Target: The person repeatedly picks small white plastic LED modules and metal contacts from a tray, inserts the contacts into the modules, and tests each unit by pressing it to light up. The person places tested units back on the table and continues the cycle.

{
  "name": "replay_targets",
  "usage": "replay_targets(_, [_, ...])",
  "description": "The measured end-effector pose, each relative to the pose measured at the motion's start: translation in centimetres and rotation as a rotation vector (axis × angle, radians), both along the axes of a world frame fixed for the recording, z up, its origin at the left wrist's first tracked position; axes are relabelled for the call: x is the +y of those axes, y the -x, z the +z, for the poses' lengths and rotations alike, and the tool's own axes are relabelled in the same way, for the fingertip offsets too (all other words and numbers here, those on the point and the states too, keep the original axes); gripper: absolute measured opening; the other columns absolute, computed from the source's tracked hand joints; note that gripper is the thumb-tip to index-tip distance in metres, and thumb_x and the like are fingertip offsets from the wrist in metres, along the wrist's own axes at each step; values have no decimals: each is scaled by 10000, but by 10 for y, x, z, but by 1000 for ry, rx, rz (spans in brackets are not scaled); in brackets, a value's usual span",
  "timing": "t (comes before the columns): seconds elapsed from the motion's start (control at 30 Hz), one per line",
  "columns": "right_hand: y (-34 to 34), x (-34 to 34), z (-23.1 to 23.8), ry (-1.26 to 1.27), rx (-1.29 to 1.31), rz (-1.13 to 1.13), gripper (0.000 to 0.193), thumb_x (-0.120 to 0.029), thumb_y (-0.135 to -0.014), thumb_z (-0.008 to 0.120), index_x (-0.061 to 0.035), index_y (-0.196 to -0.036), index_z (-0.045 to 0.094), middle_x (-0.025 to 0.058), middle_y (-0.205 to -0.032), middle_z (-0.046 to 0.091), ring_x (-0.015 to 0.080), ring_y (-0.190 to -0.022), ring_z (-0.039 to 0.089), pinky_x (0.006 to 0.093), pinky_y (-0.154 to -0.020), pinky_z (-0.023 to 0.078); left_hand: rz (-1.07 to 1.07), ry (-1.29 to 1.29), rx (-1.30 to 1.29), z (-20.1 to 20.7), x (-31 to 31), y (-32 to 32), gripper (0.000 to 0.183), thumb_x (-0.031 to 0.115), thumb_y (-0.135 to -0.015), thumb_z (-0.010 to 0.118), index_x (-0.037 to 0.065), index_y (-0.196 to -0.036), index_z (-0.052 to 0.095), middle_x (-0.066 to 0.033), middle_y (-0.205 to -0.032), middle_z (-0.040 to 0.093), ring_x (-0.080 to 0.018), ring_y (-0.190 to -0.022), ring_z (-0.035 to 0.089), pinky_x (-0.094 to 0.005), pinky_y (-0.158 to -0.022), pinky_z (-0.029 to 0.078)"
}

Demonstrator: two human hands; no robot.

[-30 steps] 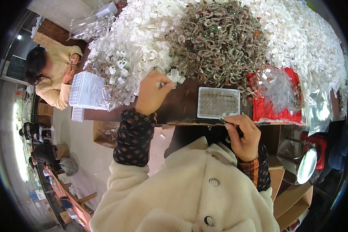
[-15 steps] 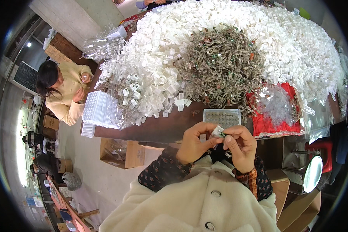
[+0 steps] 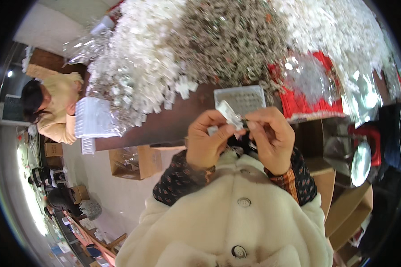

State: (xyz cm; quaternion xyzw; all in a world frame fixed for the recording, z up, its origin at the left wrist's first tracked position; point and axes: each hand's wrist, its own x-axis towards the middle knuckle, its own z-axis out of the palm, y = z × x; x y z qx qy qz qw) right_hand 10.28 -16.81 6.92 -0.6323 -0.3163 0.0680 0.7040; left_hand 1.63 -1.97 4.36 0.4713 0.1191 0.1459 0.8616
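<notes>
In front of my chest, the fingers and thumb of my left hand (image 3: 206, 141) are closed on a small white plastic piece (image 3: 227, 112), tilted upward. Against its right side, my right hand (image 3: 274, 138) pinches something small and dark that blur keeps me from making out. Just beyond my fingers, a shallow white tray (image 3: 217, 95) with rows of small round compartments sits at the table's near edge. Behind it rises a heap of small grey-brown trinkets (image 3: 229, 40), ring-like in shape, with green and orange specks.
White plastic pieces (image 3: 142, 40) lie heaped around the trinkets. Clear plastic bits (image 3: 309, 78) rest on red cloth (image 3: 292, 106) at the right. Stacked white trays (image 3: 93, 118) stand at the left corner, near a seated person (image 3: 58, 102). Cardboard boxes (image 3: 149, 162) and a stool (image 3: 361, 162) flank me.
The view has tipped downward and shifted, so the table appears higher and blurred. Both hands stay together at the white piece, which now shows more above my left fingers.
</notes>
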Motion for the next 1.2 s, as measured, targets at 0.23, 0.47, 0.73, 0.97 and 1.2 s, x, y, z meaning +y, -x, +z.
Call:
replay_targets(0.23, [2, 7, -4, -7, -46, -24, 178, 59, -894, 671, -32, -1041, 710, 60, -961, 706, 138, -803, 628, 254, -657, 496, 59, -33, -75, 14, -7, 1, 210, -31, -903, 704, 10, -1089, 615, -114, -1075, 718, -59, -757, 607, -180, -559, 428])
replay_targets(0.47, [3, 8, -5, -7, 11, -25, 189, 30, -894, 685, -67, -1046, 739, 37, -966, 714, 110, -734, 585, 231, -605, 446, 116, -255, -102, 10, -6, 1, 202, -13, -890, 734, -7, -1067, 637, -113, -1078, 723, -75, -818, 632, -221, -706, 507])
replay_targets(0.73, [4, 2, 2, 90, 239, 88, 202, 19, -889, 706, -43, -1078, 741, 19, -887, 664, 69, -741, 573, 225, -625, 460, 124, -421, -87, -1, 3, 6, 219, 31, -898, 744, -15, -1079, 631, -107, -1041, 727, -74, -821, 628, -230, -730, 512])
replay_targets(0.97, [8, 2, -1, -26, 367, 151, 237, 30, -867, 728, -18, -1098, 743, 26, -875, 651, 65, -759, 594, 220, -658, 467, 130, -290, -108, -4, -1, 5, 200, 28, -913, 723, -20, -1066, 605, -91, -955, 707, -95, -785, 636, -230, -707, 514])
replay_targets(1.2, [6, -4, 4, 52, 307, 175, 235, 47, -851, 735, -17, -1076, 749, 37, -882, 660, 72, -773, 615, 224, -671, 480, 70, -222, -149, 3, 3, 8, 186, -3, -910, 709, -22, -1060, 601, -84, -870, 665, -114, -722, 636, -250, -660, 522])
